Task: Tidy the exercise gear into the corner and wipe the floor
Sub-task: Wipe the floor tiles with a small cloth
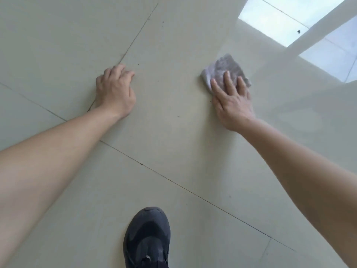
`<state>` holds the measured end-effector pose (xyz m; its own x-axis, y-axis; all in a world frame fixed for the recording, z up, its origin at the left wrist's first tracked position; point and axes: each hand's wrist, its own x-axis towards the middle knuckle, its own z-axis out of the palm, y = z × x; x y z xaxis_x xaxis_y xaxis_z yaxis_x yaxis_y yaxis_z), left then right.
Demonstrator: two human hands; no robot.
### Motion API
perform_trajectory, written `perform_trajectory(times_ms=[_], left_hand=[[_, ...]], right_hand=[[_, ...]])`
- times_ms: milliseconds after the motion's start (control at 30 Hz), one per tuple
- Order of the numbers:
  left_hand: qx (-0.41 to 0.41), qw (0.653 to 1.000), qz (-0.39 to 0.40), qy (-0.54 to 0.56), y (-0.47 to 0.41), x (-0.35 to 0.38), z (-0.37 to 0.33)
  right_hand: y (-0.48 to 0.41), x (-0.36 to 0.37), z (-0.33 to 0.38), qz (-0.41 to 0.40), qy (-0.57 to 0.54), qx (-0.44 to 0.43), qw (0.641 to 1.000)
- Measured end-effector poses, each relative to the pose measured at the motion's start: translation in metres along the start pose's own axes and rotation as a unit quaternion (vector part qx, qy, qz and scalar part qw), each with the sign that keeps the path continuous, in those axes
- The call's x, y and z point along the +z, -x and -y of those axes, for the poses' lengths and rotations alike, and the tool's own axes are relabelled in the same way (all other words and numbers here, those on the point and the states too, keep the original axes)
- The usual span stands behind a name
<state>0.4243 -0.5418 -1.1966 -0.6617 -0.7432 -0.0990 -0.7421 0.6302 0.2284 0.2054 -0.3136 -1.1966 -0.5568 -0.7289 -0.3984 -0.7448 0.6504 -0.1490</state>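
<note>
A crumpled grey cloth (224, 67) lies on the pale tiled floor (170, 132), right of centre. My right hand (231, 101) presses flat on the cloth's near part, fingers spread over it. My left hand (115, 91) rests on the bare floor to the left, fingers curled down onto the tile with nothing in it. No exercise gear is in view.
My dark grey shoe (147, 238) stands on the floor at the bottom centre. Bright window light reflects off the tiles (289, 22) at the top right. Small dark specks (178, 116) dot the floor between my hands.
</note>
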Motion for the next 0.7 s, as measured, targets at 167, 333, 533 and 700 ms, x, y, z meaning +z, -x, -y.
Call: perform_trajectory(times_ms=[167, 333, 533, 700], left_hand=[[-0.015, 0.999, 0.014, -0.04, -0.085, 0.001, -0.021], [-0.053, 0.996, 0.045, -0.047, -0.15, -0.007, 0.002], [0.005, 0.996, 0.074, -0.046, -0.151, -0.015, 0.03], [-0.003, 0.993, 0.108, -0.056, -0.152, -0.026, 0.018]], right_hand=[[0.021, 0.015, 0.056, 0.057, 0.024, -0.143, 0.988], [-0.027, -0.008, 0.067, 0.091, 0.04, -0.18, 0.979], [-0.089, -0.03, 0.108, 0.112, 0.068, -0.176, 0.976], [-0.108, -0.039, 0.121, 0.111, 0.093, -0.17, 0.975]])
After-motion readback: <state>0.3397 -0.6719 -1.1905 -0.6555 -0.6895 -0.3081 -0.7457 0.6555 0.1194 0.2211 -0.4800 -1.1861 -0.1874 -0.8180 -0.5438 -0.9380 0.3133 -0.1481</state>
